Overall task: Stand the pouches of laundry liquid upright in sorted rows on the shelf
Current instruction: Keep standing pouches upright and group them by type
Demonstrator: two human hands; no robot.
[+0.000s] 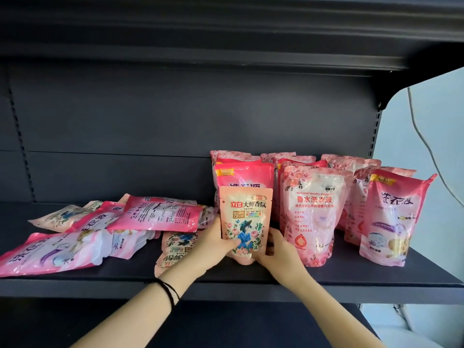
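Note:
A small peach pouch (245, 217) with a flower picture stands upright on the dark shelf (251, 275). My left hand (213, 243) grips its lower left side and my right hand (277, 252) its lower right. Behind it stands a pink pouch (244, 177). To the right, rows of upright pink pouches include a rose-patterned one (313, 212) and a pink one at the far right (391, 219). On the left, several pouches lie flat in a heap (105, 227). Another peach pouch (175, 247) lies flat beside my left wrist.
The shelf's back panel (150, 121) is dark, and the board of the shelf above (226, 33) hangs overhead. A slotted upright (375, 131) closes the right end. A cable (426, 146) hangs on the pale wall beyond.

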